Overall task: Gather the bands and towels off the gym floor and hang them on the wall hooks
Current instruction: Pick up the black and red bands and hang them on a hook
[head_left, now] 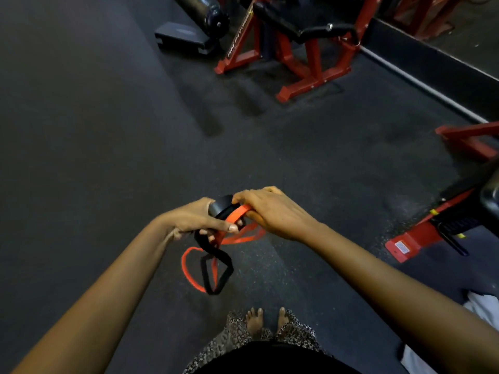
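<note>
Above the floor [108,130], a towel [483,306] lies at the right edge. Left hand [194,218] and right hand [272,211] curl their fingers round the orange band [239,214] and black band [216,261], whose loops dangle. Still gathering, I judge: next, bunch the loops and fetch the towel. No hooks in view.

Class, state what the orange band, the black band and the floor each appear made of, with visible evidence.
Orange band: likely rubber or latex, smooth; thin flat strip drooping in loops. Black band: rubber or fabric, unclear; matte, thicker, soft-edged. Floor: seemingly rubber matting, dark with pale speckles.
</note>
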Tool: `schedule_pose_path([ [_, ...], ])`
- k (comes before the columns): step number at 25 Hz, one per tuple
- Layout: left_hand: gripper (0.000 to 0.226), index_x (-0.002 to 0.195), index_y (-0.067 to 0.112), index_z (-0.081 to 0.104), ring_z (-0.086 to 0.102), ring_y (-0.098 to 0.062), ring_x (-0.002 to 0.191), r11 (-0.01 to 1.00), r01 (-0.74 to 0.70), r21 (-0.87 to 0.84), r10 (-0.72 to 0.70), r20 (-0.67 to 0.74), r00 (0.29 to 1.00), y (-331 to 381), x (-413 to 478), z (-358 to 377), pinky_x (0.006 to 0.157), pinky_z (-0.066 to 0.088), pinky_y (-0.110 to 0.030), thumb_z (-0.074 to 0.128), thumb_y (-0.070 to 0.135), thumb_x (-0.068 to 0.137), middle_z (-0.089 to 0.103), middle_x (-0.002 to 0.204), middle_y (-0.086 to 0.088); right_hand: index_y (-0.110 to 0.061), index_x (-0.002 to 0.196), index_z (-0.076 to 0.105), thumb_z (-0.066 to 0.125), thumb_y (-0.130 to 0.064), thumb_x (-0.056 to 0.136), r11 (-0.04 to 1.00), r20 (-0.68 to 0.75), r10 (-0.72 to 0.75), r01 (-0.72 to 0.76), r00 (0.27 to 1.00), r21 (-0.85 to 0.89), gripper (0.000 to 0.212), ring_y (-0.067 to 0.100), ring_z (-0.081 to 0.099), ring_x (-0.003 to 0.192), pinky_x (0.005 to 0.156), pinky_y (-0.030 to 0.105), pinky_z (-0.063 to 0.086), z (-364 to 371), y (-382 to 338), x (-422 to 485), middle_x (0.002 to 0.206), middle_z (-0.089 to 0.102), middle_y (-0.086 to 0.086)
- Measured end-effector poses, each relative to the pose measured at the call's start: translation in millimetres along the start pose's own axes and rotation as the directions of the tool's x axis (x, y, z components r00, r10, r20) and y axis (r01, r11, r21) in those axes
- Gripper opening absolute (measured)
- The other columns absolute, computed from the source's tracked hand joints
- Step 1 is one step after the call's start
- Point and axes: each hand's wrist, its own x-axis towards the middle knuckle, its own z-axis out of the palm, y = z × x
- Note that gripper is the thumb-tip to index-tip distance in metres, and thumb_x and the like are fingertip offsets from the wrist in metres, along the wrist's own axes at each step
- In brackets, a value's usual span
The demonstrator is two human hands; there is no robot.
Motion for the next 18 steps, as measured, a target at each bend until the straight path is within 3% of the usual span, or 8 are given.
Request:
schedule_pose_path([
  [2, 0.006, 0.081, 0.011, 0.071, 0.034, -0.006, 0.036, 0.999, 0.022, 0.04, -0.023, 0.038, 0.999, -2.8, 2.8, -3.5, 0.04, 0.036, -0.016, 0.07, 0.014, 0.077, 0.056, 0.054, -0.004, -0.02, 0.119, 0.052, 0.044, -0.023, 0.094, 0.999, -0.024, 0.008, -0.009, 1.0, -0.04, 0.026, 0.017, 0.057, 0.103, 0.093, 0.031, 0.037, -10.4, 5.2, -2.2, 0.115, 0.06, 0.0],
  [5, 0.009, 0.077, 0.012, 0.072, 0.03, -0.006, 0.034, 1.0, 0.0, -0.001, 0.0, -0.001, 1.0, -7.7, 17.0, -0.5, 0.047, 0.043, -0.022, 0.068, 0.02, 0.078, 0.056, 0.048, 0.0, -0.014, 0.109, 0.056, 0.047, -0.017, 0.092, 0.957, -0.072, 0.253, -0.238, 0.965, 0.168, 0.019, 0.017, 0.057, 0.092, 0.085, 0.031, 0.042, -14.0, 26.3, -24.0, 0.102, 0.061, -0.001],
  [8, 0.013, 0.073, 0.006, 0.07, 0.03, -0.005, 0.031, 0.994, -0.099, -0.051, 0.098, -0.009, 0.995, 6.3, 38.8, 17.1, 0.044, 0.04, -0.019, 0.069, 0.019, 0.078, 0.055, 0.064, -0.018, -0.012, 0.106, 0.055, 0.052, -0.017, 0.09, 0.854, 0.081, 0.4, -0.403, 0.913, 0.33, 0.017, 0.012, 0.055, 0.084, 0.083, 0.032, 0.047, 0.7, 35.0, -64.2, 0.085, 0.056, -0.011],
  [10, 0.014, 0.068, 0.01, 0.07, 0.034, -0.007, 0.033, 0.988, -0.141, 0.056, 0.133, 0.122, 0.984, 26.8, 52.8, 44.2, 0.045, 0.037, -0.022, 0.072, 0.02, 0.076, 0.055, 0.067, -0.019, -0.013, 0.112, 0.053, 0.059, -0.028, 0.087, 0.8, 0.122, 0.452, -0.462, 0.884, 0.382, 0.029, 0.017, 0.059, 0.087, 0.082, 0.034, 0.047, 13.5, 30.0, -97.2, 0.089, 0.061, -0.007],
  [13, 0.017, 0.058, 0.019, 0.065, 0.04, -0.014, 0.044, 0.932, -0.212, 0.294, 0.106, 0.337, 0.936, 57.1, 68.6, 93.3, 0.042, 0.035, -0.02, 0.074, 0.021, 0.073, 0.053, 0.051, -0.006, -0.021, 0.095, 0.059, 0.061, -0.042, 0.082, 0.664, -0.072, 0.62, -0.473, 0.781, 0.579, 0.024, 0.011, 0.058, 0.079, 0.076, 0.033, 0.048, 15.5, 19.8, -157.1, 0.084, 0.063, -0.004],
  [15, 0.008, 0.071, 0.015, 0.068, 0.042, -0.016, 0.048, 0.912, -0.241, 0.333, 0.073, 0.447, 0.892, 69.2, 68.0, 127.1, 0.038, 0.035, -0.016, 0.075, 0.018, 0.072, 0.056, 0.056, -0.004, -0.029, 0.08, 0.061, 0.057, -0.045, 0.081, 0.57, -0.114, 0.698, -0.452, 0.707, 0.687, 0.016, 0.004, 0.053, 0.068, 0.067, 0.025, 0.044, 8.8, 6.0, -200.8, 0.071, 0.058, -0.008],
  [18, 0.014, 0.087, 0.014, 0.069, 0.04, -0.012, 0.049, 0.875, -0.332, 0.352, 0.054, 0.61, 0.791, 72.9, 56.1, 186.2, 0.04, 0.035, -0.013, 0.073, 0.02, 0.075, 0.057, 0.054, 0.01, -0.028, 0.076, 0.059, 0.051, -0.034, 0.091, 0.485, -0.118, 0.809, -0.542, 0.575, 0.686, 0.018, 0.003, 0.047, 0.064, 0.064, 0.024, 0.039, 14.9, -34.0, -276.0, 0.065, 0.053, -0.008],
])
